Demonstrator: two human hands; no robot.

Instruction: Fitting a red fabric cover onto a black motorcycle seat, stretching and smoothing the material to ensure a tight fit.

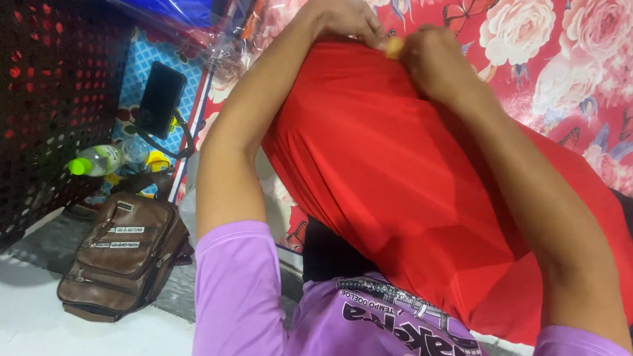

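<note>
I see one red cloth [402, 188], draped from the far edge of my view down toward my lap, covering most of the middle of the frame. Both my hands meet at its top edge. My left hand [345, 19] has its fingers curled tight, pinching the cloth's upper hem. My right hand [432, 59] is closed on the same hem just beside it, and one small yellow thing [394, 48] shows between the two hands; I cannot tell what it is.

Behind the cloth lies one red floral sheet [567, 53] with roses and butterflies. To my left, on the floor, sits one brown bag [124, 254]. Beyond it I count one plastic bottle with a green cap [96, 161], one black phone [160, 99], and one dark perforated crate [39, 105].
</note>
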